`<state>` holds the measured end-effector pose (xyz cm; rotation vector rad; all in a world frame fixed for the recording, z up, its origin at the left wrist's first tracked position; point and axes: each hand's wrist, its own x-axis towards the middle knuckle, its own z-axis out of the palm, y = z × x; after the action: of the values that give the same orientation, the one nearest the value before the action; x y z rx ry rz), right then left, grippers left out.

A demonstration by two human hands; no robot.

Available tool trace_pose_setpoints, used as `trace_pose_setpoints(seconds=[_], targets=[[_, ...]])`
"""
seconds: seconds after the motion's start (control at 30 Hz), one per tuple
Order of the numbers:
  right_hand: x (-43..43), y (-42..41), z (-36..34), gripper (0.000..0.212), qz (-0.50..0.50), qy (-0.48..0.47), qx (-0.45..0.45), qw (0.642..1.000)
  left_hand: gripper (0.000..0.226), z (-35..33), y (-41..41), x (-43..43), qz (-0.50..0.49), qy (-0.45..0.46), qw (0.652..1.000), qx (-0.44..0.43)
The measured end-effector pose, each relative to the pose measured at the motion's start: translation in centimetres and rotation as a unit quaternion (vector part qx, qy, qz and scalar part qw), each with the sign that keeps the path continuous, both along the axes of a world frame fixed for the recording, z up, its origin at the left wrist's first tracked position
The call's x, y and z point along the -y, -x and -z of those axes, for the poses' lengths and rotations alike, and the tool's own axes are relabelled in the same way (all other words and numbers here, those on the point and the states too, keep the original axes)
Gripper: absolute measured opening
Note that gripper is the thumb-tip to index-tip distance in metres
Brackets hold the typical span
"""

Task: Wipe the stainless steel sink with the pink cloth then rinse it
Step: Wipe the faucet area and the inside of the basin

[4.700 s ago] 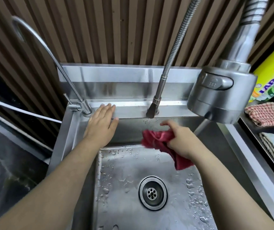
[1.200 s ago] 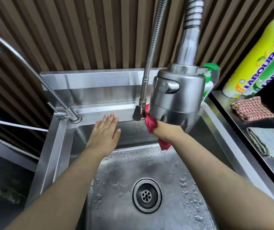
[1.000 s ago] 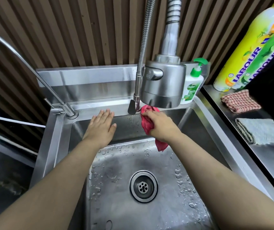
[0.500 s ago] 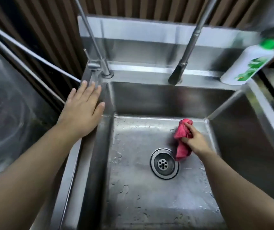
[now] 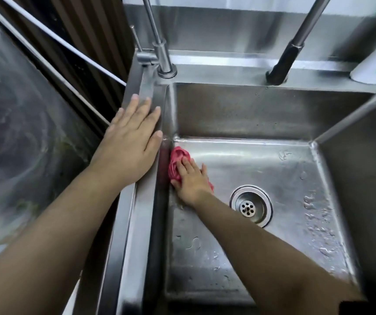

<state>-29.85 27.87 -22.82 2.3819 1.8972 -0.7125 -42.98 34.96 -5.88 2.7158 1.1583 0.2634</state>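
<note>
The stainless steel sink (image 5: 284, 114) fills the middle of the view, with a round drain (image 5: 250, 206) in its wet floor. My right hand (image 5: 190, 178) presses the bunched pink cloth (image 5: 176, 162) flat against the basin floor at its far-left corner, next to the left wall. My left hand (image 5: 130, 144) lies flat, fingers spread, on the sink's left rim and holds nothing. Water drops cover the right part of the floor.
A thin tap (image 5: 163, 55) stands at the back-left corner. The black base of the spray hose (image 5: 280, 69) rises from the back ledge. A white soap bottle (image 5: 375, 69) sits at the back right. A white cable (image 5: 68, 51) runs along the left.
My right hand went from the back ledge down into the basin, then swept the cloth from beside the drain to the far-left corner. My left hand shifted onto the left rim.
</note>
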Motion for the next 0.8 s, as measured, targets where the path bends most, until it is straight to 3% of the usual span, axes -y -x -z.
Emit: trace_pose_setpoints(seconds=[0.17, 0.2, 0.27, 0.37, 0.53, 0.67, 0.8], targets=[[9.4, -4.7, -0.3, 0.046, -0.214, -0.137, 0.075, 0.964, 0.072, -0.1, 0.2, 0.0, 0.006, 0.007, 1.000, 0.008], [10.5, -7.3, -0.3, 0.044, -0.195, -0.121, 0.094, 0.969, 0.073, 0.0, 0.2, 0.0, 0.008, 0.007, 1.000, 0.009], [10.9, -11.7, -1.1, 0.046, -0.058, -0.055, 0.127, 0.989, 0.068, -0.1, 0.2, -0.1, 0.003, 0.007, 1.000, 0.012], [6.7, -14.6, -1.3, 0.039, 0.148, -0.049, 0.136, 0.978, 0.062, -0.1, 0.0, -0.1, 0.002, 0.018, 1.000, 0.005], [-0.5, -10.9, -0.3, 0.036, 0.207, -0.024, 0.095, 0.973, 0.061, 0.1, 0.1, -0.2, 0.004, 0.011, 1.000, -0.004], [-1.1, -8.6, 0.1, 0.042, 0.126, -0.033, 0.088, 0.987, 0.059, 0.1, 0.0, -0.2, -0.005, 0.004, 1.000, -0.021], [-1.8, -6.7, -0.4, 0.046, -0.041, -0.011, 0.062, 0.997, 0.049, -0.2, -0.1, 0.0, -0.019, 0.027, 0.999, -0.025]])
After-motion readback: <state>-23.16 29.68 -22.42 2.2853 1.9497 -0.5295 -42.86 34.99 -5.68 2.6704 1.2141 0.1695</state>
